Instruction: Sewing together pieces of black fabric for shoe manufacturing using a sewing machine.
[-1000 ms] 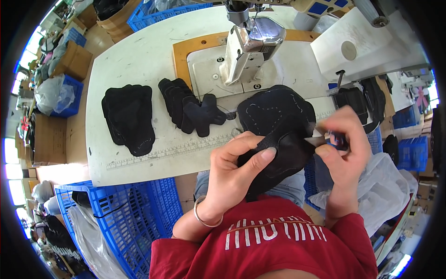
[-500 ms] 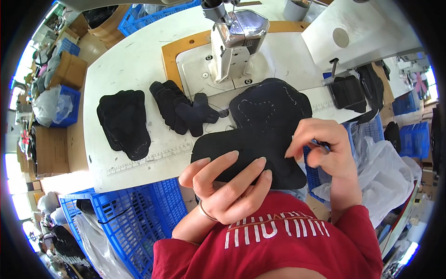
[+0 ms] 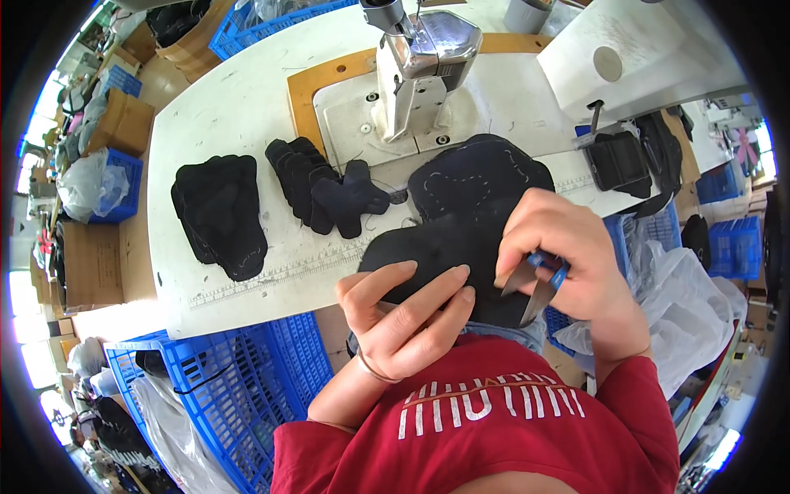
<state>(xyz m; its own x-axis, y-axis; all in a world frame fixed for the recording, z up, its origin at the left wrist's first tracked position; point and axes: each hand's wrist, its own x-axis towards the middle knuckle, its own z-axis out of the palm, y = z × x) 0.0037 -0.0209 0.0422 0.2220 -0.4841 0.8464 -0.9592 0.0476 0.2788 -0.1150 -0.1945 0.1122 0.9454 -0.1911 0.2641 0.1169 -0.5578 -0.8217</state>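
A large black fabric piece (image 3: pixel 444 255) with pale stitch lines on its far lobe hangs over the table's near edge. My left hand (image 3: pixel 411 321) grips its near left part, fingers on top and the thumb hidden. Thread snips (image 3: pixel 539 276) with a blue handle and metal blades are in my right hand (image 3: pixel 564 247), fingers curled round them. The blades point towards me over the right part of the fabric. A small cross-shaped black piece (image 3: pixel 352 200) lies beside a fanned row of black pieces (image 3: pixel 298 177). Farther left is a stack of larger black pieces (image 3: pixel 218 214).
A post-bed sewing machine (image 3: pixel 424 74) rises from the white table (image 3: pixel 214 123) beyond the fabric. A ruler strip (image 3: pixel 271 284) runs along its near side. Blue crates (image 3: pixel 230 387) stand below left; a clear plastic bag (image 3: pixel 683 305) bulges at the right.
The snips have turned in my right hand, so their blades now show. That hand has shifted slightly left and away from me. The fabric's left edge has moved right.
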